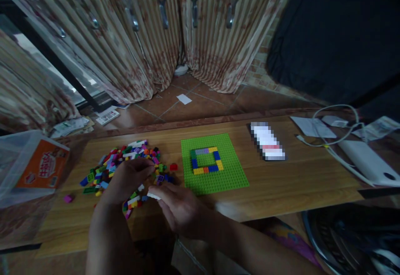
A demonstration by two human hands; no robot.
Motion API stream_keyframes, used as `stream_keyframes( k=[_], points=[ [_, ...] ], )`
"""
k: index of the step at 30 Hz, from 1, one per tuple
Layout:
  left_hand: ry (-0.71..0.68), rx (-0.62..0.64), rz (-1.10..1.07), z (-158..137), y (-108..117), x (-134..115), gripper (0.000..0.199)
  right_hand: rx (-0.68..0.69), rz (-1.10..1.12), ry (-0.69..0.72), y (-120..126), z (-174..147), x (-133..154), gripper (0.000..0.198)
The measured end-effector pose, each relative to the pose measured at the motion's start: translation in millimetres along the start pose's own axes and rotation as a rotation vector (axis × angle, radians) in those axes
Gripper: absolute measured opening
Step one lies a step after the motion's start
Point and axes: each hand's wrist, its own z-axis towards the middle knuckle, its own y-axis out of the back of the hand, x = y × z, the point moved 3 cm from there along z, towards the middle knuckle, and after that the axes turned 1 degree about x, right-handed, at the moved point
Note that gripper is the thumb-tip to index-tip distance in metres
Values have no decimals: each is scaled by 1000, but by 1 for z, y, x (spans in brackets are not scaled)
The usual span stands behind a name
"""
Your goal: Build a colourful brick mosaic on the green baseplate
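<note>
My left hand (129, 178) is over a pile of mixed toy building bricks (109, 164). Its fingers are pinched together, and whatever may be between them is hidden. Just to the right and nearer to me, my right hand (183, 208) grips a white brick (154, 196) between thumb and fingers. Right of the pile lies a green baseplate (233, 177). On it a rectangular ring of blue, yellow, green, lilac and orange bricks (198, 171) surrounds bare green studs. A single red brick (173, 166) sits between pile and baseplate.
A pink brick (68, 198) lies apart on the wooden table (275, 187). At the left stands a clear plastic box (18, 146) with an orange label. To the right are a phone (268, 141), a white cable (340, 160) and a white flat device (371, 162).
</note>
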Motion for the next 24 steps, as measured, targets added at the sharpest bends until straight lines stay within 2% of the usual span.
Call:
stream_keyframes(
  k=[2, 7, 9, 17, 24],
  points=[
    [-7, -8, 83, 1, -2, 0, 25, 13, -24, 0, 2, -1, 0, 40],
    [84, -31, 220, 2, -5, 0, 26, 113, -104, -177, 14, 0, -7, 29],
    [109, -29, 249, 2, -5, 0, 26, 148, -130, -199, 16, -2, -10, 27],
    [96, -42, 277, 4, -8, 5, 26, 192, -180, -117, 22, -13, -10, 22],
    [68, -98, 264, 5, -8, 4, 28, 181, -250, -144, 38, -12, -13, 22]
  ],
)
